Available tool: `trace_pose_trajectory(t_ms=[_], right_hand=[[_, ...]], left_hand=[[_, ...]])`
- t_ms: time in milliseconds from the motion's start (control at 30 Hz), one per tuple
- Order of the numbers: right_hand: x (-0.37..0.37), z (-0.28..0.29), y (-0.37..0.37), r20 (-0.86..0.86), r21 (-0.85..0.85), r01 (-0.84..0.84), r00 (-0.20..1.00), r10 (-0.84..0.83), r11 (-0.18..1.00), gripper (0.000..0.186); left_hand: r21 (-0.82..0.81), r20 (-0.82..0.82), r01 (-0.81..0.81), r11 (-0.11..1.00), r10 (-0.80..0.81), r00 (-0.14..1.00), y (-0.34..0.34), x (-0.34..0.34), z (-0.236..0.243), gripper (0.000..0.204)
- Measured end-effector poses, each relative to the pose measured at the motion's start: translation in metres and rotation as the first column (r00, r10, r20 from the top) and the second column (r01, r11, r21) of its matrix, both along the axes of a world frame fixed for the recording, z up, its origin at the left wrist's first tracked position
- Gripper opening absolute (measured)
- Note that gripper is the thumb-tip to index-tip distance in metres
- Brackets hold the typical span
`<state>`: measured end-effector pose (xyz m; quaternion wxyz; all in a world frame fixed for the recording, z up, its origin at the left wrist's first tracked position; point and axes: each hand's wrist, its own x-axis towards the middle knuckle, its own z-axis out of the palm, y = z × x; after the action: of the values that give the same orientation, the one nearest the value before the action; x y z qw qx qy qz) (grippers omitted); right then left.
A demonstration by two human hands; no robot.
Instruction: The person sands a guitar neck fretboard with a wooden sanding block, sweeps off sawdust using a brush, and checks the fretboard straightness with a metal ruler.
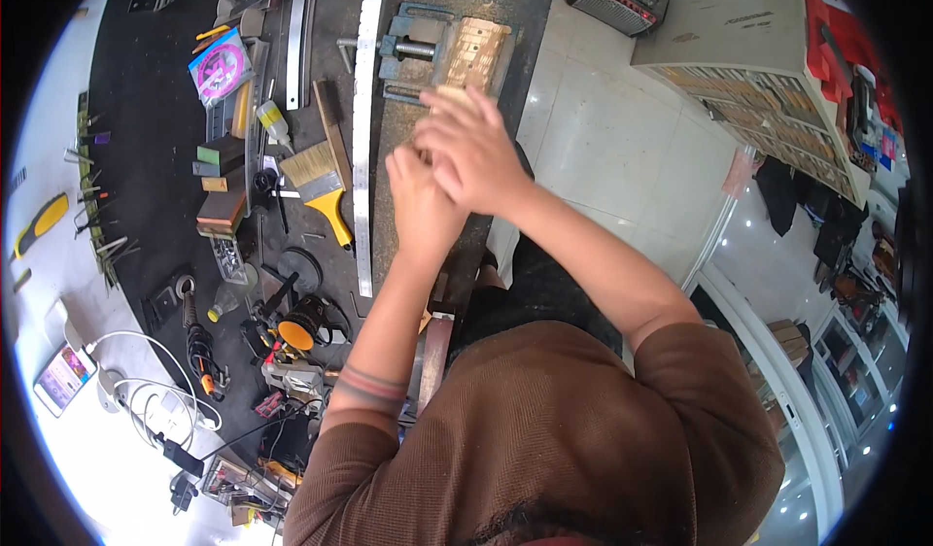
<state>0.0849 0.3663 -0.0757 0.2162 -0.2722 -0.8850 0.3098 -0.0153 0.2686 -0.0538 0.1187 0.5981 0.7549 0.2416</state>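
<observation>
Brown ribbed cloth of a short-sleeved shirt is seen nearest the camera, with two bare forearms stretched forward from it to a dark workbench. The right hand is laid partly across the left hand, its fingers loosely bent; the left hand's fingers are curled, and whether anything is gripped by either cannot be told. Pale wood is glimpsed at the right fingertips, mostly covered by the hands. Just beyond it, a light brown wooden block dotted with dark holes is set at a blue-green metal vise with a steel screw; whether the block and the pale wood are joined is hidden.

To the left of the hands, a long silvery metal straightedge is laid lengthwise on the bench. Beside it are placed a broad bristle brush with a yellow handle, a narrow brown wooden stick and a small bottle with a yellow label. Farther left, a flat pink-and-blue package is seen, and at the lower left a lit phone is set down near a looped white cable. To the right, pale floor tiles are overlooked by a large tan cabinet
</observation>
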Motion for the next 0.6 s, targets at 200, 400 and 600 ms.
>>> trace_pose_trajectory(t_ms=[200,400,600], right_hand=[[-0.021,-0.018,0.186,-0.197,0.204,0.001,0.98,0.041,0.979,0.022],[-0.007,-0.034,0.118,-0.107,0.172,0.062,0.993,-0.044,0.983,0.024],[-0.001,0.001,0.039,-0.069,0.068,0.055,0.996,-0.051,0.996,0.017]], left_hand=[[0.195,-0.16,0.022,0.981,0.01,0.987,0.163,-0.025,-0.017,0.035],[0.152,-0.036,-0.02,0.988,0.026,0.999,0.106,-0.012,-0.033,0.041],[0.069,-0.027,0.016,0.997,-0.015,1.0,0.034,-0.005,-0.013,0.036]])
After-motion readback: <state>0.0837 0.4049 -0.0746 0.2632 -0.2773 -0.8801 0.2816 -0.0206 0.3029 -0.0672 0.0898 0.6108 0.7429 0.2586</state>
